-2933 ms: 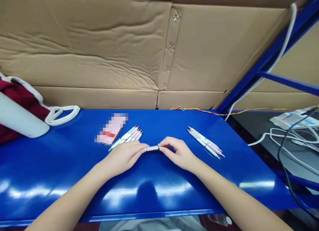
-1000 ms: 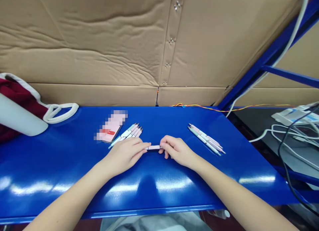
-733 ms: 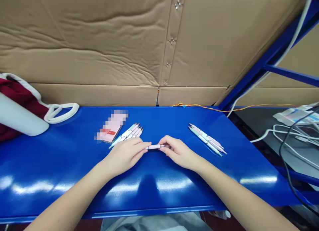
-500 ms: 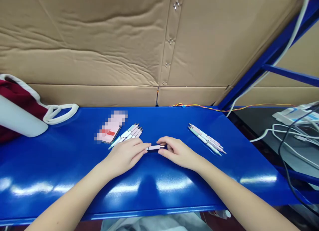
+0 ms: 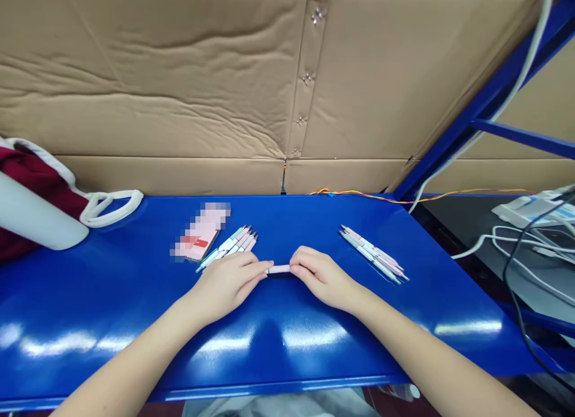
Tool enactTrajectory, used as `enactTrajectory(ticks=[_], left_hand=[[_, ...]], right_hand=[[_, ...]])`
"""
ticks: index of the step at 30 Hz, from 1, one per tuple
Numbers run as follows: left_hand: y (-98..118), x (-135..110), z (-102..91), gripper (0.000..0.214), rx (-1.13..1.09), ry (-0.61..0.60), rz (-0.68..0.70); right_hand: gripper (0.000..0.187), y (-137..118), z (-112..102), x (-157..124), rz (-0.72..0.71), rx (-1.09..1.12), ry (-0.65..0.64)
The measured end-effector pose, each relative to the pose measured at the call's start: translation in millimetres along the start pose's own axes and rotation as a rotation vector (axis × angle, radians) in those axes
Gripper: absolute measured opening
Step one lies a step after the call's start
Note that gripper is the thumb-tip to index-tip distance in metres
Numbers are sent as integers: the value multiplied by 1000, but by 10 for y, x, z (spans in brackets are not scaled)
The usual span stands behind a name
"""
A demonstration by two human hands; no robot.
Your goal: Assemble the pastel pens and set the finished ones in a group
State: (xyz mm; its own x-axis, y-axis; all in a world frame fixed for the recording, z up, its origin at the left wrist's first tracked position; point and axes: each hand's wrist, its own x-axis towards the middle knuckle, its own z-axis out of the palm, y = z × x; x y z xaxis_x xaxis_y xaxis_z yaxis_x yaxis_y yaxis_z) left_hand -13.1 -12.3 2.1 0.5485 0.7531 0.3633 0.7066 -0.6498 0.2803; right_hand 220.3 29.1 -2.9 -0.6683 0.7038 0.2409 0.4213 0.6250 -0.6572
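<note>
Both my hands meet at the middle of the blue table (image 5: 112, 297) and pinch one pale pink pen (image 5: 279, 269) between them. My left hand (image 5: 229, 282) grips its left end and my right hand (image 5: 317, 276) covers its right end, so only a short middle stretch shows. A bundle of several pens (image 5: 231, 244) lies just behind my left hand. Another group of several pens (image 5: 372, 261) lies to the right of my right hand.
A phone (image 5: 200, 231) lies behind the left pens. A white cylinder with a red cloth bag (image 5: 31, 207) sits at the far left. Cardboard (image 5: 179, 87) lines the back. Cables and a device (image 5: 530, 225) fill the lower shelf on the right.
My right hand has closed over the pen's right end, hiding the metal tip that showed half a second ago. The left hand has kept its grip; the pen piles are unmoved.
</note>
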Motion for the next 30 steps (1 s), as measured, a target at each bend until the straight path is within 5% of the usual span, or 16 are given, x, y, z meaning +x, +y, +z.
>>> enactTrajectory(ticks=[7,12,17,20,24,30], left_hand=[[40,-4,58,30,65,68,1],[94,35,27,26,54,-61,-100],[49,58,15,17,131,-72,-226],[-20,62,-3,20,259,-75,-314],[-98,67,-21,20,382,-147,-377],[-155,76,4,14,391,-165,-376]], right_hand=[[33,0,44,-3,43,34,49],[33,-20,31,38,132,-20,50],[27,117,-298,35,200,-258,240],[34,295,-609,-23,425,-483,349],[25,501,-847,-110,722,-678,171],[16,552,-777,-98,819,-723,4]])
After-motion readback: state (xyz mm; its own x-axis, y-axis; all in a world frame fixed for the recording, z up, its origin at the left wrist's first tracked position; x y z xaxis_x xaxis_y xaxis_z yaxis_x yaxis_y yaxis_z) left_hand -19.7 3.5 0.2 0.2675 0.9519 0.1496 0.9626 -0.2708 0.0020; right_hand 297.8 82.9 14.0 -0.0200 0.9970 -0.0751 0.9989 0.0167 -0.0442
